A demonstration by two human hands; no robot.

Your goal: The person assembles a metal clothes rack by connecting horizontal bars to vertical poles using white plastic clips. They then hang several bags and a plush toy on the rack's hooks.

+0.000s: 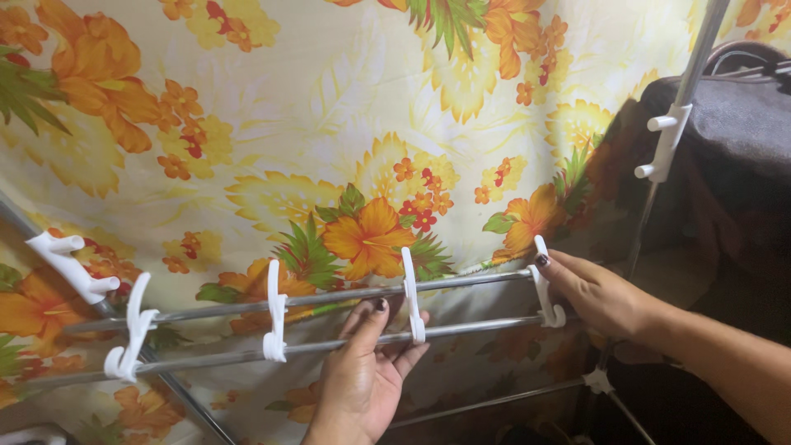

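Two parallel metal rods [346, 295] run across a rack frame, joined by white plastic clips. My left hand [362, 371] reaches up from below and grips the lower rod beside the middle white clip [412, 297]. My right hand [597, 292] comes in from the right and holds the right white clip [545, 284] where both rods end, thumb on its top. Another white clip [275, 311] sits further left on the rods.
A floral yellow and orange fabric [329, 124] hangs behind the rack. White connectors [132, 330] join the rods to a slanted pole at left. An upright metal pole with a white bracket [663, 140] stands at right, next to a dark bag [725, 165].
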